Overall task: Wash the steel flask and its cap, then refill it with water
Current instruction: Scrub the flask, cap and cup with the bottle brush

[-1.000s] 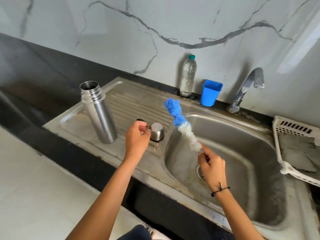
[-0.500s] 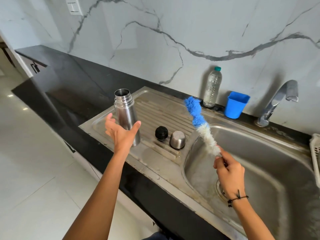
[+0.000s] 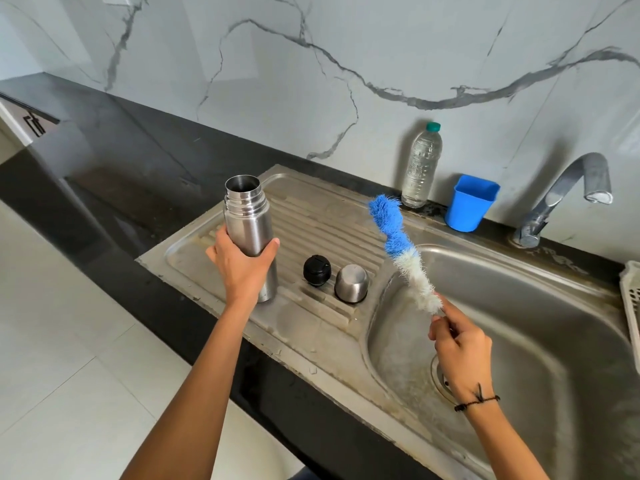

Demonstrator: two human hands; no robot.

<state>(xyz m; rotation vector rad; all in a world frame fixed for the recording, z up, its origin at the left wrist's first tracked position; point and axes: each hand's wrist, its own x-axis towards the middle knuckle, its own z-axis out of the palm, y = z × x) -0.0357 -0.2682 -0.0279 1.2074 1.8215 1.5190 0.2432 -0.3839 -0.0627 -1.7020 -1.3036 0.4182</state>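
The left hand (image 3: pixel 242 263), open beside it a moment ago, now wraps its fingers around the steel flask (image 3: pixel 250 233) at centre-left; the right hand (image 3: pixel 460 351) pinches the bottle brush (image 3: pixel 403 251), so scrubbing can begin.

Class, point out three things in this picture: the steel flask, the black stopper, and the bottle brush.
steel flask (image 3: pixel 246 216): head view, on its upper body above the fingers.
black stopper (image 3: pixel 317 268): head view, on its top face.
bottle brush (image 3: pixel 386 216): head view, on the blue bristles.
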